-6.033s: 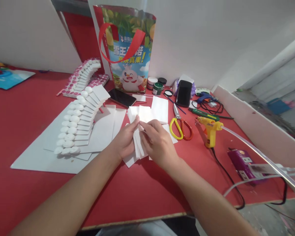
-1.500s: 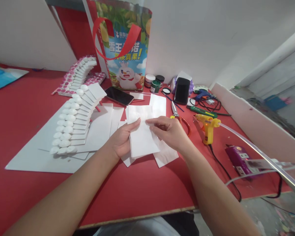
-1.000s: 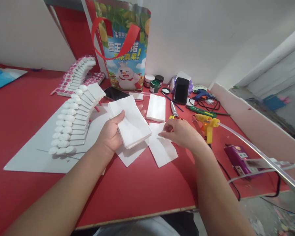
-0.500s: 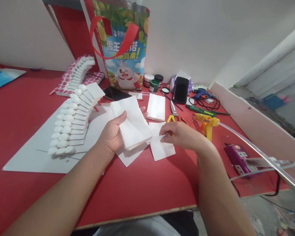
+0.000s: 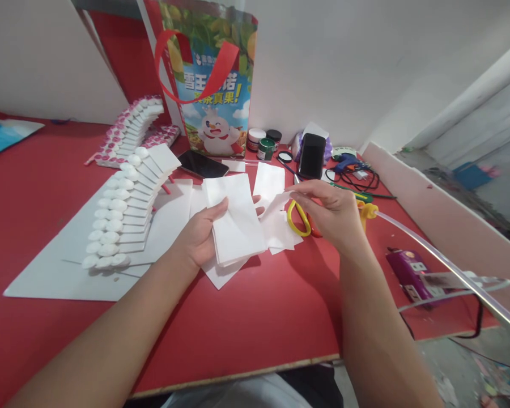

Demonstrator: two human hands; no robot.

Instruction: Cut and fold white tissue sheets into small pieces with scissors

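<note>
My left hand grips a stack of white paper sheets, thumb on top and fingers underneath. My right hand pinches the corner of a single white sheet between thumb and fingertips, lifted just right of the stack. Below it several white paper pieces lie on the red table. Scissors with yellow and red handles lie partly behind my right hand. Another white paper pile rests behind the stack.
To the left, a curved fan of white pieces with oval tips stands on a white board. A printed bag, a phone and paint jars stand behind. On the right are a yellow glue gun and a purple power strip.
My right hand has risen from the loose papers, lifting one sheet by its corner. The stack in my left hand has shifted slightly right and turned more upright.
</note>
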